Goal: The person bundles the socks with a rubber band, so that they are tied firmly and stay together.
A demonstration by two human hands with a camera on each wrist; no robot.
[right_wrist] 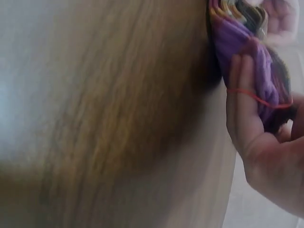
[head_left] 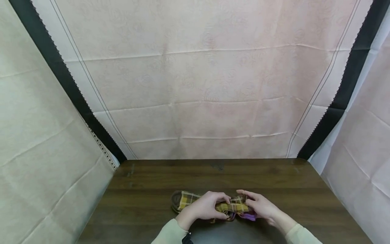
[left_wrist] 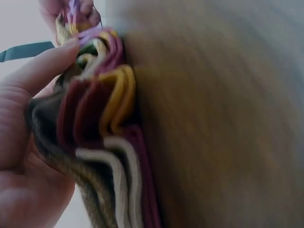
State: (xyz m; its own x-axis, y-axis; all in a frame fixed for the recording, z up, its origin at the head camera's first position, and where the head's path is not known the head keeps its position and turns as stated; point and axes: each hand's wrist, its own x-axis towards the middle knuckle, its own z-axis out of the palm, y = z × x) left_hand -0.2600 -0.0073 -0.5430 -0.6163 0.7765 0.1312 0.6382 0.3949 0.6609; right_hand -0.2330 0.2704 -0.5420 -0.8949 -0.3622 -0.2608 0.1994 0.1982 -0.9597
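A long bundle of folded socks (head_left: pixel 239 207) lies on the table, with yellow-brown plaid on top and a dark brown end at the left. Its layered edges show burgundy socks (left_wrist: pixel 90 111), mustard, cream and purple in the left wrist view. My left hand (head_left: pixel 208 206) grips the middle of the bundle, thumb on the near side. At the right end, my right hand (head_left: pixel 262 207) holds the bundle between fingers and thumb. A thin red rubber band (right_wrist: pixel 256 97) crosses the purple sock (right_wrist: pixel 232 38) and the fingers of that hand.
The brown wooden table (head_left: pixel 146 200) extends around the bundle. Pale creased cloth (head_left: pixel 198 81) hangs behind it and at both sides, with black strips (head_left: pixel 344 84) along the corners. Pale green sleeves (head_left: pixel 172 233) cover both forearms.
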